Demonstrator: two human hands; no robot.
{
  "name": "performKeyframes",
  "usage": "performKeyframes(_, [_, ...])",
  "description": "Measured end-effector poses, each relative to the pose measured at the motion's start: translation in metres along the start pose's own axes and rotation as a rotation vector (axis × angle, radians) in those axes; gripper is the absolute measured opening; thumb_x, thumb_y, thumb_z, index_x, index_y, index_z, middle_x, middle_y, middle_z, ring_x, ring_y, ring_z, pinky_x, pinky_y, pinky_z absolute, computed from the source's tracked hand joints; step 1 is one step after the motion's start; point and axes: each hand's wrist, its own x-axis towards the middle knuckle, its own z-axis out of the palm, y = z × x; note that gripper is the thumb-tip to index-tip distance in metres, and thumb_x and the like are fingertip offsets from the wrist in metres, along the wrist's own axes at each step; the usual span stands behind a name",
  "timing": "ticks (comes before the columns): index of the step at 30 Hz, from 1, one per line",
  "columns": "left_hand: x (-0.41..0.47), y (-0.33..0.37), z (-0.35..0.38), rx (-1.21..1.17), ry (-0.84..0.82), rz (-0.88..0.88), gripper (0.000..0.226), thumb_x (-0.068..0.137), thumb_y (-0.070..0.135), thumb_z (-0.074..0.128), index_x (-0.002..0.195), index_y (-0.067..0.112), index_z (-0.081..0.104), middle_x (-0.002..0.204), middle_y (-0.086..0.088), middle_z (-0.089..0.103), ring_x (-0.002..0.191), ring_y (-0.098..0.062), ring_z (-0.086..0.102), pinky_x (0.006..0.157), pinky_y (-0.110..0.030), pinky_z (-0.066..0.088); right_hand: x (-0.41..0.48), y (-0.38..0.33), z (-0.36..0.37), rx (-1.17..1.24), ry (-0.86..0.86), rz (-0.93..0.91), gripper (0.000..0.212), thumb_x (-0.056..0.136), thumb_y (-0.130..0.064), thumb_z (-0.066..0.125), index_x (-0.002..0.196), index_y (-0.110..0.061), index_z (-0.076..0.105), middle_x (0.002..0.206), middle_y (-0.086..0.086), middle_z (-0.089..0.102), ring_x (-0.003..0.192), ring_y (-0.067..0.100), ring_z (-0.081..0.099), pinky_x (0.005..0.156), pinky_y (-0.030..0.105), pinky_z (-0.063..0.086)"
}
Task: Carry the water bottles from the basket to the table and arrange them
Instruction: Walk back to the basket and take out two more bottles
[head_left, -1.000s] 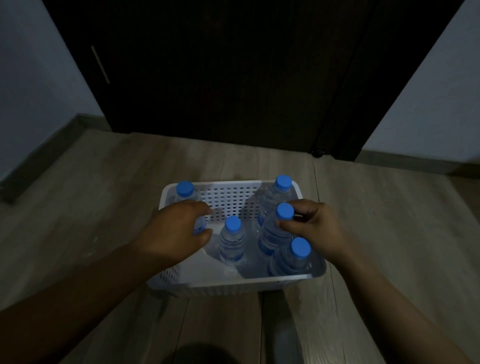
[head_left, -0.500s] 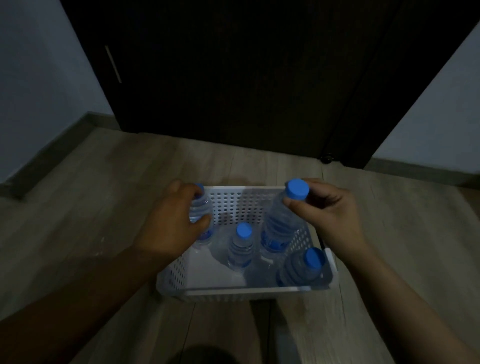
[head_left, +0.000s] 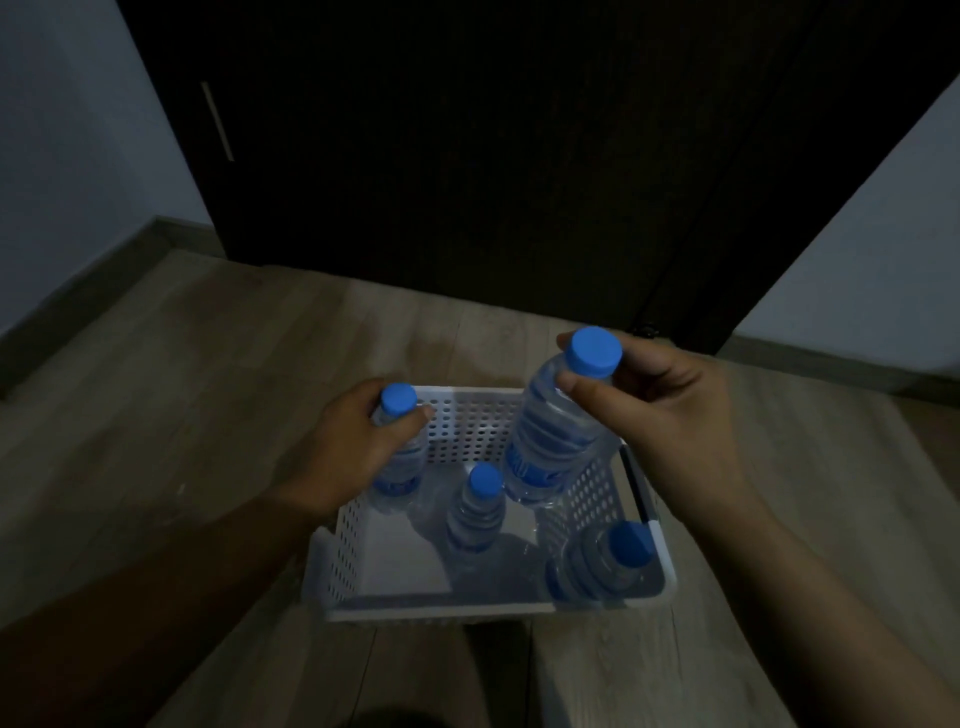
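A white perforated basket (head_left: 488, 608) sits on the wooden floor in dim light. My right hand (head_left: 670, 415) pinches the neck of a clear water bottle (head_left: 550, 447) with a blue cap, lifted so its top stands well above the basket rim. My left hand (head_left: 353, 447) grips a second blue-capped bottle (head_left: 400, 462) at the basket's far left corner, its base still low inside. Two more bottles stay in the basket: one upright in the middle (head_left: 475, 512) and one leaning in the near right corner (head_left: 602, 564).
A dark door (head_left: 467, 156) fills the wall straight ahead, with pale walls and a skirting board on both sides. Wooden floor (head_left: 208, 389) surrounds the basket. No table is in view.
Both hands have risen with their bottles. The right bottle has come further up out of the basket, and the left bottle's cap now shows above my fingers.
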Motion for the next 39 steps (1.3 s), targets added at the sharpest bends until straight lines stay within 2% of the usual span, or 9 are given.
performKeyframes(3, [0.001, -0.004, 0.009, -0.018, -0.009, 0.022, 0.021, 0.08, 0.05, 0.068, 0.093, 0.033, 0.066, 0.089, 0.012, 0.071, 0.083, -0.006, 0.068, 0.076, -0.038, 0.056, -0.002, 0.0, 0.003, -0.011, 0.02, -0.003, 0.035, 0.074, -0.027, 0.067, 0.109, -0.02, 0.066, 0.105, -0.015, 0.07, 0.095, 0.0, 0.067, 0.077, 0.01, 0.051])
performKeyframes(8, [-0.003, 0.003, 0.021, -0.052, 0.081, 0.088, 0.017, 0.084, 0.028, 0.069, 0.094, 0.015, 0.066, 0.087, 0.003, 0.069, 0.081, -0.005, 0.064, 0.071, -0.021, 0.051, -0.004, 0.0, 0.002, 0.012, 0.09, -0.028, 0.029, 0.078, -0.021, 0.068, 0.107, -0.018, 0.067, 0.101, -0.012, 0.072, 0.093, 0.003, 0.068, 0.075, 0.013, 0.052])
performKeyframes(13, [-0.011, 0.011, 0.019, -0.211, 0.169, -0.016, 0.019, 0.082, 0.029, 0.07, 0.098, 0.019, 0.065, 0.092, 0.003, 0.069, 0.086, -0.007, 0.066, 0.076, -0.03, 0.054, -0.001, -0.01, 0.002, 0.0, 0.156, -0.056, 0.025, 0.081, -0.026, 0.063, 0.106, -0.025, 0.065, 0.102, -0.009, 0.071, 0.095, 0.005, 0.067, 0.079, 0.016, 0.053])
performKeyframes(17, [-0.011, 0.045, 0.007, -0.269, 0.114, 0.072, 0.016, 0.08, 0.024, 0.07, 0.093, 0.016, 0.066, 0.088, 0.0, 0.069, 0.082, -0.009, 0.066, 0.074, -0.029, 0.053, 0.012, -0.023, 0.002, -0.016, 0.126, -0.081, 0.022, 0.083, -0.024, 0.067, 0.105, -0.02, 0.067, 0.097, -0.003, 0.072, 0.092, 0.014, 0.068, 0.079, 0.027, 0.056])
performKeyframes(20, [-0.005, 0.071, -0.002, -0.311, 0.106, 0.112, 0.019, 0.077, 0.033, 0.07, 0.089, 0.018, 0.065, 0.084, 0.001, 0.068, 0.079, -0.009, 0.064, 0.072, -0.027, 0.051, 0.024, -0.031, 0.003, -0.04, 0.118, -0.095, 0.024, 0.084, -0.028, 0.065, 0.105, -0.018, 0.068, 0.094, 0.0, 0.071, 0.089, 0.019, 0.068, 0.077, 0.034, 0.057])
performKeyframes(25, [0.017, 0.119, -0.022, -0.323, 0.138, 0.122, 0.009, 0.084, 0.02, 0.066, 0.081, 0.027, 0.062, 0.074, 0.011, 0.065, 0.07, -0.002, 0.061, 0.066, -0.021, 0.052, 0.052, -0.056, 0.007, 0.038, 0.182, -0.092, 0.029, 0.082, -0.032, 0.064, 0.104, -0.014, 0.068, 0.091, 0.003, 0.069, 0.088, 0.019, 0.067, 0.077, 0.03, 0.056])
performKeyframes(30, [0.03, 0.201, -0.066, -0.337, 0.16, 0.084, 0.016, 0.087, 0.011, 0.062, 0.083, 0.026, 0.058, 0.071, 0.016, 0.067, 0.065, 0.005, 0.063, 0.059, -0.007, 0.048, 0.092, -0.123, 0.003, 0.059, 0.243, -0.05, 0.021, 0.081, -0.033, 0.064, 0.101, -0.026, 0.068, 0.091, -0.002, 0.066, 0.088, 0.013, 0.064, 0.076, 0.027, 0.054])
performKeyframes(33, [0.031, 0.265, -0.104, -0.304, 0.203, 0.076, 0.019, 0.085, 0.01, 0.064, 0.082, 0.027, 0.057, 0.069, 0.005, 0.064, 0.065, 0.004, 0.062, 0.06, -0.009, 0.051, 0.115, -0.189, -0.013, 0.074, 0.258, -0.042, 0.021, 0.079, -0.032, 0.065, 0.1, -0.031, 0.067, 0.094, -0.003, 0.067, 0.091, 0.011, 0.065, 0.078, 0.023, 0.054])
performKeyframes(39, [0.027, 0.422, -0.196, -0.265, 0.179, 0.077, 0.008, 0.084, 0.027, 0.065, 0.089, 0.029, 0.059, 0.075, 0.011, 0.068, 0.072, 0.003, 0.065, 0.058, -0.013, 0.051, 0.163, -0.353, -0.053, 0.037, 0.295, -0.091, 0.019, 0.08, -0.034, 0.065, 0.099, -0.033, 0.066, 0.091, -0.002, 0.069, 0.088, 0.011, 0.066, 0.074, 0.017, 0.052])
